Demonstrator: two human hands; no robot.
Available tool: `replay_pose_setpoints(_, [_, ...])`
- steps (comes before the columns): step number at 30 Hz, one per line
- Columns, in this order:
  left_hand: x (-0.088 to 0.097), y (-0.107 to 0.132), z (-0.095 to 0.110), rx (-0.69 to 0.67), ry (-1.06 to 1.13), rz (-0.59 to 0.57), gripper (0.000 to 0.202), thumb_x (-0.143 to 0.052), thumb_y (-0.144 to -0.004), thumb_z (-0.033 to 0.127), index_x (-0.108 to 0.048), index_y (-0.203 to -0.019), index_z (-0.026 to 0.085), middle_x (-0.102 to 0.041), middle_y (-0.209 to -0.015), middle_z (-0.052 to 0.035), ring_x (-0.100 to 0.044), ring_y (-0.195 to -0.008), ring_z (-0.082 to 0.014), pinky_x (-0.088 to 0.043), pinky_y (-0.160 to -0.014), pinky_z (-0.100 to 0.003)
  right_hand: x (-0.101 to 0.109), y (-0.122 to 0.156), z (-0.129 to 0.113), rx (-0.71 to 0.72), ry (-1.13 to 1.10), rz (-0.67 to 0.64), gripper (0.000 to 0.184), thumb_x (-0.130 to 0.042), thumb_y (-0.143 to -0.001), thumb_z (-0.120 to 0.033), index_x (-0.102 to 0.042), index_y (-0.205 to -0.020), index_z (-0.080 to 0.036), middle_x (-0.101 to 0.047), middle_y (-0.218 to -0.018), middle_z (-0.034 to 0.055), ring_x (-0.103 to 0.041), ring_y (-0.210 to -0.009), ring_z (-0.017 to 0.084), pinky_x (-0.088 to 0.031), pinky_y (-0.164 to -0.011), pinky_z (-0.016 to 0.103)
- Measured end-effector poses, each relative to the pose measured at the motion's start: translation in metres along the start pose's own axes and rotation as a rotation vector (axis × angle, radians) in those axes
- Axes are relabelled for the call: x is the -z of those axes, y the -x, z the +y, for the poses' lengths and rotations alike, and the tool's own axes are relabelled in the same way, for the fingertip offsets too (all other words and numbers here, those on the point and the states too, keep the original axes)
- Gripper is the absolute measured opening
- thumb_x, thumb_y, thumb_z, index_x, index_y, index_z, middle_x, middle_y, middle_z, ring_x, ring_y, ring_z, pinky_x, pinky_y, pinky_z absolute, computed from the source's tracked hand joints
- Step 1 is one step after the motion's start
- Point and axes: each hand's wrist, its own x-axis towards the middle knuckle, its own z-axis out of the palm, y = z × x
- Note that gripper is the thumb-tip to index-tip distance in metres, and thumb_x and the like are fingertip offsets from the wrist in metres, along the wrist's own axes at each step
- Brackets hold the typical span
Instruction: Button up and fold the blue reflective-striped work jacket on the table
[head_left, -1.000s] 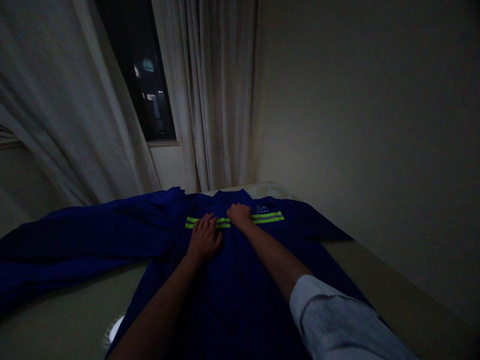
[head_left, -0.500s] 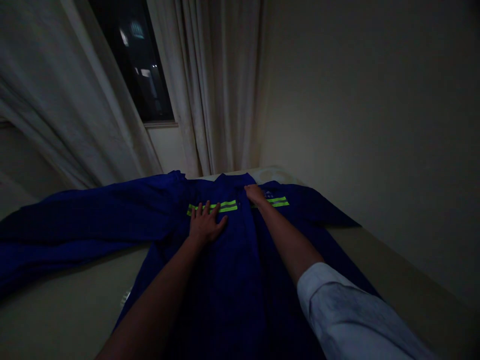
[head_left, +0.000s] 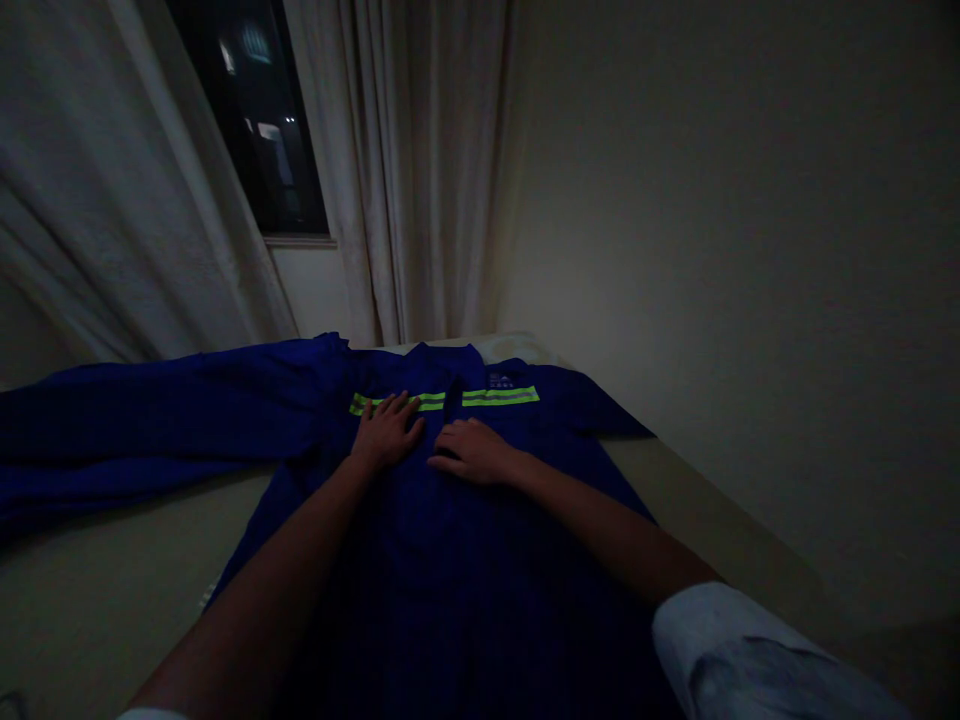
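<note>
A dark blue work jacket [head_left: 420,560] lies spread out front side up, its collar at the far end. Yellow-green reflective strips [head_left: 501,397] cross both sides of the chest, and a small pale logo sits above the right one. My left hand [head_left: 388,432] rests flat on the left chest, fingers spread over that side's strip. Just below the strips, my right hand [head_left: 476,452] touches the jacket's front opening. Its fingers are half bent and the thumb stands apart from them; no fold of cloth shows between them.
The jacket lies on a pale bed-like surface [head_left: 142,580]. One sleeve [head_left: 165,410] stretches to the left edge of view; the other [head_left: 600,400] points right. A plain wall [head_left: 712,250] borders the right side. Curtains [head_left: 420,180] hang beyond, beside a dark window [head_left: 259,120].
My right hand has left the upper front edge near the collar, moving down to the front opening below the strips. My left hand stays on the left chest. The view has shifted slightly right.
</note>
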Motion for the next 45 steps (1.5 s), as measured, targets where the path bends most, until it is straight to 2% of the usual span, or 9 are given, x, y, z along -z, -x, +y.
replay_pose_setpoints(4, [0.002,0.003,0.003,-0.014,-0.006,0.031,0.060,-0.034,-0.104,0.054,-0.052,-0.156,0.027,-0.045,-0.166,-0.0100,-0.040,-0.153,-0.0374,-0.016,-0.126,-0.068,0.006,0.001,0.013,-0.485,0.138,0.052,0.047,-0.055,-0.104,-0.057,-0.077,-0.099,-0.017,-0.077,-0.105,0.0154,-0.071,-0.105,0.030,-0.048,-0.095,0.040])
replay_pose_setpoints(6, [0.003,0.003,0.004,-0.020,-0.008,0.041,0.059,-0.036,-0.104,0.053,-0.053,-0.154,0.027,-0.047,-0.164,-0.0104,-0.042,-0.151,-0.0372,-0.015,-0.126,-0.068,0.007,-0.007,0.020,-0.613,0.156,0.011,0.051,-0.059,-0.099,-0.063,-0.078,-0.101,-0.015,-0.078,-0.106,0.0186,-0.072,-0.104,0.034,-0.050,-0.094,0.042])
replay_pose_setpoints(12, [0.005,0.003,0.004,-0.038,-0.006,0.030,0.058,-0.037,-0.104,0.049,-0.051,-0.156,0.027,-0.047,-0.165,-0.0095,-0.043,-0.151,-0.0341,-0.017,-0.127,-0.065,-0.005,-0.044,0.028,-0.547,0.125,0.150,0.037,-0.061,-0.102,-0.037,-0.063,-0.133,-0.018,-0.066,-0.133,0.0177,-0.062,-0.125,0.032,-0.046,-0.105,0.044])
replay_pose_setpoints(19, [0.003,-0.002,0.001,-0.029,0.010,-0.020,0.061,-0.036,-0.104,0.053,-0.045,-0.160,0.030,-0.040,-0.169,-0.0064,-0.032,-0.158,-0.0359,-0.021,-0.124,-0.069,-0.017,-0.060,0.058,-0.569,-0.038,0.146,0.026,-0.065,-0.103,-0.037,-0.068,-0.123,-0.021,-0.064,-0.124,0.0097,-0.066,-0.111,0.021,-0.049,-0.091,0.029])
replay_pose_setpoints(24, [0.004,-0.003,0.000,-0.024,0.027,-0.048,0.063,-0.033,-0.104,0.060,-0.042,-0.162,0.035,-0.036,-0.171,-0.0061,-0.030,-0.158,-0.0390,-0.020,-0.123,-0.072,-0.010,-0.048,0.053,-0.508,-0.048,0.177,0.014,-0.066,-0.103,-0.029,-0.071,-0.111,-0.019,-0.065,-0.120,0.0077,-0.063,-0.113,0.019,-0.045,-0.093,0.027])
replay_pose_setpoints(27, [0.004,-0.003,0.000,-0.019,0.039,-0.057,0.067,-0.030,-0.104,0.066,-0.041,-0.162,0.035,-0.034,-0.172,-0.0067,-0.028,-0.158,-0.0399,-0.018,-0.123,-0.073,-0.004,-0.023,0.033,-0.373,0.004,0.156,0.008,-0.069,-0.101,-0.026,-0.072,-0.103,-0.019,-0.066,-0.116,0.0075,-0.061,-0.111,0.021,-0.043,-0.094,0.030])
replay_pose_setpoints(31, [0.003,-0.004,0.000,-0.011,0.053,-0.069,0.075,-0.031,-0.100,0.075,-0.041,-0.162,0.034,-0.032,-0.173,-0.0072,-0.026,-0.159,-0.0409,-0.015,-0.123,-0.073,0.004,0.035,-0.008,-0.214,0.011,0.062,0.007,-0.072,-0.099,-0.026,-0.071,-0.097,-0.019,-0.067,-0.110,0.0072,-0.062,-0.106,0.022,-0.040,-0.092,0.034])
replay_pose_setpoints(40, [0.009,-0.004,0.000,-0.016,0.029,-0.117,0.079,-0.031,-0.099,0.077,-0.039,-0.163,0.033,-0.028,-0.174,-0.0085,-0.024,-0.159,-0.0414,-0.017,-0.122,-0.074,0.040,0.197,-0.146,0.008,-0.140,-0.096,0.009,-0.068,-0.097,-0.021,-0.061,-0.092,-0.020,-0.068,-0.101,0.0023,-0.060,-0.094,0.018,-0.037,-0.087,0.035])
replay_pose_setpoints(45, [0.031,0.007,0.015,-0.033,-0.026,-0.061,0.070,-0.036,-0.103,0.062,-0.049,-0.157,0.019,-0.038,-0.169,-0.0175,-0.032,-0.155,-0.0449,-0.019,-0.121,-0.073,0.024,0.242,-0.185,-0.089,-0.124,-0.039,0.010,-0.069,-0.097,-0.024,-0.061,-0.092,-0.021,-0.067,-0.101,0.0012,-0.057,-0.091,0.018,-0.037,-0.082,0.035])
